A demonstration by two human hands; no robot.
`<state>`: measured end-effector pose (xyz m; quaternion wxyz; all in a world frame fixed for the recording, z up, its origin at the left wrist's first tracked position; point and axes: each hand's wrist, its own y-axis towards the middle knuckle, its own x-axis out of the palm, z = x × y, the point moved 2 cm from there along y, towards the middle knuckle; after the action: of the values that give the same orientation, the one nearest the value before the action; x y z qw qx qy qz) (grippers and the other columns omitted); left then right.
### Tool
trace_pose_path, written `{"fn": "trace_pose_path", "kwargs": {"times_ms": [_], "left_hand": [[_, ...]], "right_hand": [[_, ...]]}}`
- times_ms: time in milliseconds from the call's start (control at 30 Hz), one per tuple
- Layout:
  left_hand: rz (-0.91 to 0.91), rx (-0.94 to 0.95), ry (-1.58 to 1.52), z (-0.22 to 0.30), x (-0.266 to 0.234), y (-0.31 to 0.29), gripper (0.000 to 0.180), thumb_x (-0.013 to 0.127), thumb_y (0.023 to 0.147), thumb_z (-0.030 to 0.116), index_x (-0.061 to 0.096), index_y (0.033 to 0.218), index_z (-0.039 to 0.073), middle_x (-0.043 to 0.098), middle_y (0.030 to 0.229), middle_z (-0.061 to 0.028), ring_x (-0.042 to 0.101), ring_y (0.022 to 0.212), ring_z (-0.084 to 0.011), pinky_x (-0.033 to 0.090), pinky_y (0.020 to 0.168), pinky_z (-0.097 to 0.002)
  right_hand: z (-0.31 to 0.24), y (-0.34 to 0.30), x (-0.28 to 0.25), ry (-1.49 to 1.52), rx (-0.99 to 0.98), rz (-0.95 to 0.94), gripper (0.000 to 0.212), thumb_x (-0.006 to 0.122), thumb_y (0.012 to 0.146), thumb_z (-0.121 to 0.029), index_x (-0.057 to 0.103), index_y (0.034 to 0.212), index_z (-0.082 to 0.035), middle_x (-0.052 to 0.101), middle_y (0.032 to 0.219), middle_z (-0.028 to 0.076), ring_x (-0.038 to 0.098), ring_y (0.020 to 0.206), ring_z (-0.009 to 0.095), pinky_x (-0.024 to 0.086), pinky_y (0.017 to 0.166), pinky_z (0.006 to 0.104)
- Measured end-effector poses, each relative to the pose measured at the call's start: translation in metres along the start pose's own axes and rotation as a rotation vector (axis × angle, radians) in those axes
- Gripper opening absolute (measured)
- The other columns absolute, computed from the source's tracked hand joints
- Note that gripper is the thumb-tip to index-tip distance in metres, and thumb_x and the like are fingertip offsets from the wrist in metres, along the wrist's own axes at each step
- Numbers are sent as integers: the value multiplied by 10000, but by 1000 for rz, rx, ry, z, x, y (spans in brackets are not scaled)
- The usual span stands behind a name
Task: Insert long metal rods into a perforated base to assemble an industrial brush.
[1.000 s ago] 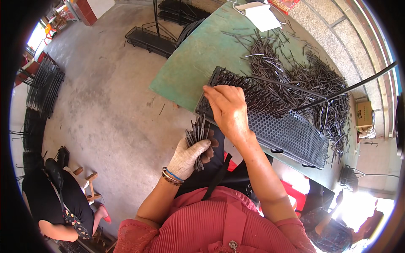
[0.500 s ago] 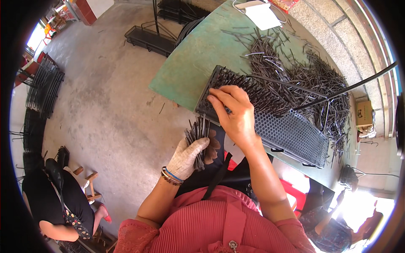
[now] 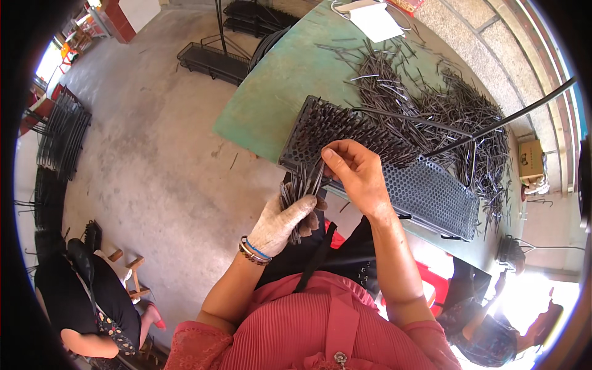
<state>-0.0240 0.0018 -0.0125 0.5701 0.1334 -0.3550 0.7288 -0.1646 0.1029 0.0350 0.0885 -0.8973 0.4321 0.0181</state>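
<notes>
Near the lower middle of the frame, your gloved left hand [image 3: 285, 217] is clenched around a bundle of thin dark rods [image 3: 300, 185], its fingers closed tight so the rods fan upward out of the fist. Just above it, your bare right hand [image 3: 357, 176] has thumb and fingertips pinched together on the top of one or two rods from that bundle, at the near edge of the black perforated tray [image 3: 425, 194] in the centre. Judging by the tray, its left part already bristles with rods stood in the holes, while the right stretch still shows bare holes, so the filling looks roughly half done. Beyond it, toward the upper right, a large loose heap of rods [image 3: 450, 111] lies spread across the green table [image 3: 277, 86], so plenty remains.
</notes>
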Motion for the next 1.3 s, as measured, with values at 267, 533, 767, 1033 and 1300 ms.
{"fn": "trace_pose_path", "kwargs": {"times_ms": [267, 533, 767, 1033, 1300], "left_hand": [[121, 4, 12, -9, -8, -4, 327, 605, 967, 327, 603, 1112, 34, 677, 902, -56, 605, 627, -75, 482, 516, -214], [229, -30, -49, -18, -12, -5, 338, 584, 973, 319, 575, 1173, 46, 662, 888, -58, 588, 626, -82, 431, 490, -205], [235, -31, -75, -21, -12, -6, 329, 599, 965, 316, 582, 1160, 51, 663, 871, -56, 588, 610, -87, 434, 486, -207], [235, -34, -89, -22, -9, -7, 335, 611, 959, 308, 580, 1156, 39, 666, 864, -65, 595, 604, -93, 435, 483, -207], [233, -39, -98, -24, -15, -8, 321, 612, 958, 310, 593, 1117, 32, 668, 863, -75, 599, 627, -101, 440, 491, -210]], "right_hand": [[15, -6, -2, 19, 16, -88, 184, 673, 921, -87, 657, 1054, 40, 688, 878, 20, 612, 762, 54, 507, 672, 212], [-10, 8, -4, -145, -370, 113, 156, 662, 920, -73, 644, 1035, 31, 675, 863, 40, 608, 761, 78, 494, 699, 239], [-11, 20, -4, -145, -470, 180, 150, 678, 903, -69, 653, 1020, 21, 687, 856, 69, 637, 717, 112, 510, 680, 258], [-4, 24, -5, -171, -505, 208, 144, 682, 897, -58, 656, 1017, 16, 684, 866, 73, 644, 713, 125, 514, 669, 263], [-8, 24, 3, -248, -574, 201, 130, 679, 893, -38, 656, 1010, 15, 685, 875, 80, 651, 705, 130, 521, 664, 267]]}}
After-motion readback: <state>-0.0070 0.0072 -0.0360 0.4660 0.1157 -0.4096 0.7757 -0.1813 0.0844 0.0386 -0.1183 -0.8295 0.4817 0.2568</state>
